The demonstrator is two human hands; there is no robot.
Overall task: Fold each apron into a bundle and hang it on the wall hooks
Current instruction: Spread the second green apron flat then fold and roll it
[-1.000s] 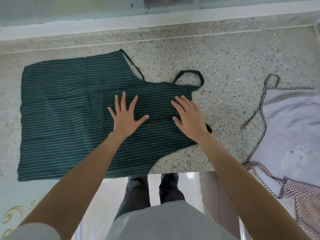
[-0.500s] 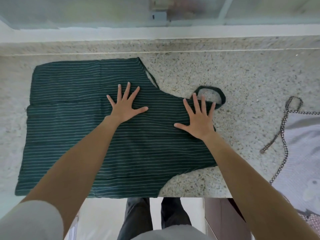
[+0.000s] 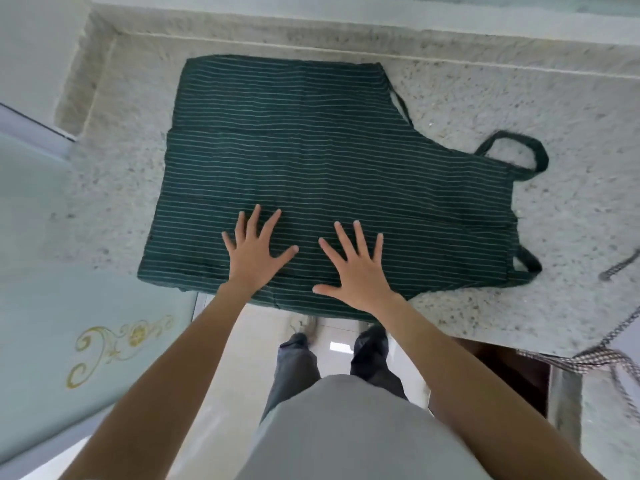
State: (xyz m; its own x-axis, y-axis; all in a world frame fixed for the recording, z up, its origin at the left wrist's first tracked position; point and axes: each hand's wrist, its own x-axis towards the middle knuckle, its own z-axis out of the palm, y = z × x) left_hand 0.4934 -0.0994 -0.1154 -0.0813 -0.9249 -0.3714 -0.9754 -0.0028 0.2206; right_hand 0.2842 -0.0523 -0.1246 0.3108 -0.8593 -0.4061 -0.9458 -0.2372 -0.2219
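I stand at a speckled stone counter [image 3: 519, 98] with a raised lip along its far edge and left end. To my left is a pale frosted-glass panel [image 3: 69, 306] bearing a gold floral scroll [image 3: 114, 344]. Below me the glossy light floor [image 3: 339, 344] reflects brightness; a dark wooden cabinet [image 3: 512, 372] sits under the counter on the right.

a speckled stone bench [image 3: 519, 109] fills the upper frame. at lower left stands a pale glass panel [image 3: 69, 306] with a gold floral scroll [image 3: 117, 344]. glossy tiled floor [image 3: 263, 327] shows below centre.
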